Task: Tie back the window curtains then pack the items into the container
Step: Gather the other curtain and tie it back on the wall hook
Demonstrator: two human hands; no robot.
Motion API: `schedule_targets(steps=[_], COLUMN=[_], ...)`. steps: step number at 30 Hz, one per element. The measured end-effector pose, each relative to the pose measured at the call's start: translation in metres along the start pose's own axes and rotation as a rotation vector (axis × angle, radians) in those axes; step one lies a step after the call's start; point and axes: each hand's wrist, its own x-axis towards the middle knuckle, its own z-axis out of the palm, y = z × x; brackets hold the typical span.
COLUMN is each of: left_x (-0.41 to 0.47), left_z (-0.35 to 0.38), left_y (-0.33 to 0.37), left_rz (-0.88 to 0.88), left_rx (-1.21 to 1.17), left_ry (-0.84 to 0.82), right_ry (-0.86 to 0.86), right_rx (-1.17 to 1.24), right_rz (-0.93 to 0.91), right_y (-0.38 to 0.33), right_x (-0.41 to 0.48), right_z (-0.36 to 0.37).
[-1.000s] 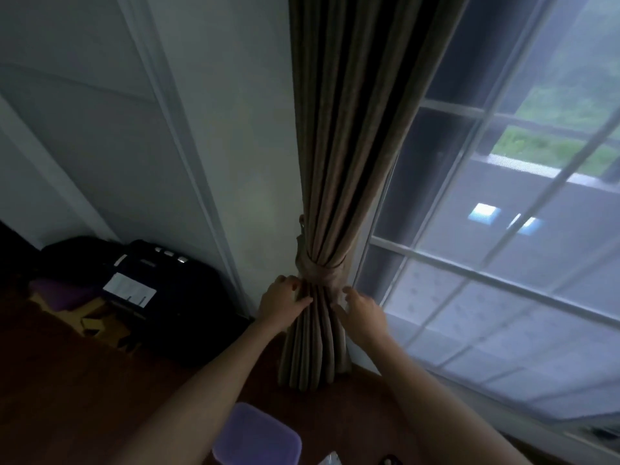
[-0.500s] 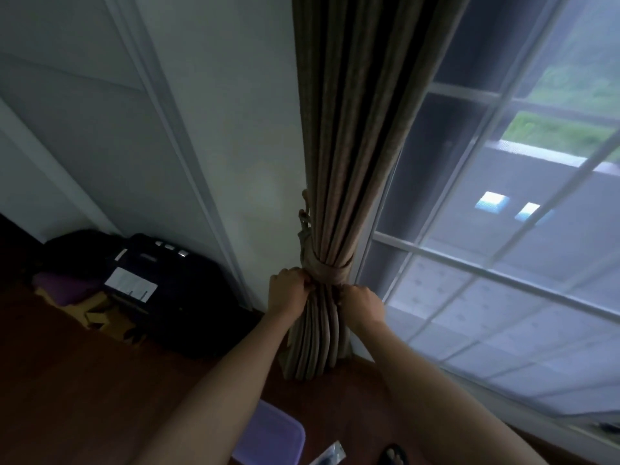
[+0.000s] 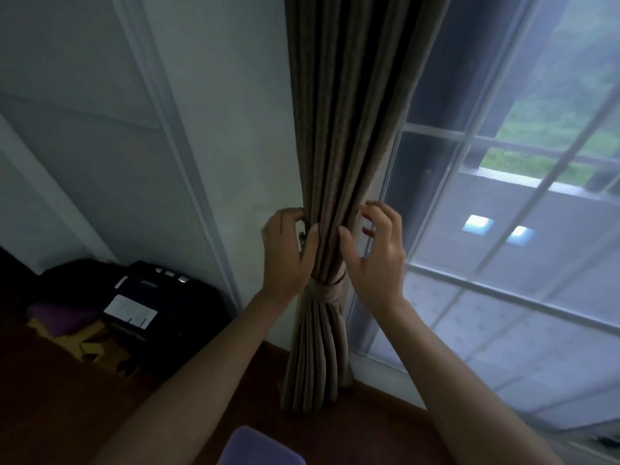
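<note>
Curtain (image 3: 352,112), brown, gathered: left hand (image 3: 287,251) grips its left edge; right hand (image 3: 377,256) spread wide, thumb touching folds. Tie-back (image 3: 327,292) wrapped just below both hands.

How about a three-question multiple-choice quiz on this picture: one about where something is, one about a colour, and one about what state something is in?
1. Where is the purple container?
A. on a shelf
B. hanging from the wall
C. on the wooden floor, at the bottom edge of the view

2. What colour is the curtain?
A. white
B. brown
C. red

3. What state is the curtain in?
A. gathered and bound by a band
B. spread out flat
C. fallen in a heap

Answers:
1 C: its purple top shows at the bottom edge, against the dark wood.
2 B: the long folds are a dull brown.
3 A: the band cinches the folds into one bundle.
</note>
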Motion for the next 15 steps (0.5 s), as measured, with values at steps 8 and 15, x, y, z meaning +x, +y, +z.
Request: schedule_targets(steps=[8, 15], left_x=[0.005, 0.002], left_z=[-0.003, 0.008], left_y=[-0.005, -0.006], left_rz=[-0.017, -0.037], left_rx=[0.069, 0.032], left_ry=[-0.056, -0.050], right_ry=[0.032, 0.049], right_rx=[-0.118, -0.137], right_rz=[0.165, 0.275], right_y=[-0.019, -0.009], right_x=[-0.004, -0.010], right_z=[-0.001, -0.006])
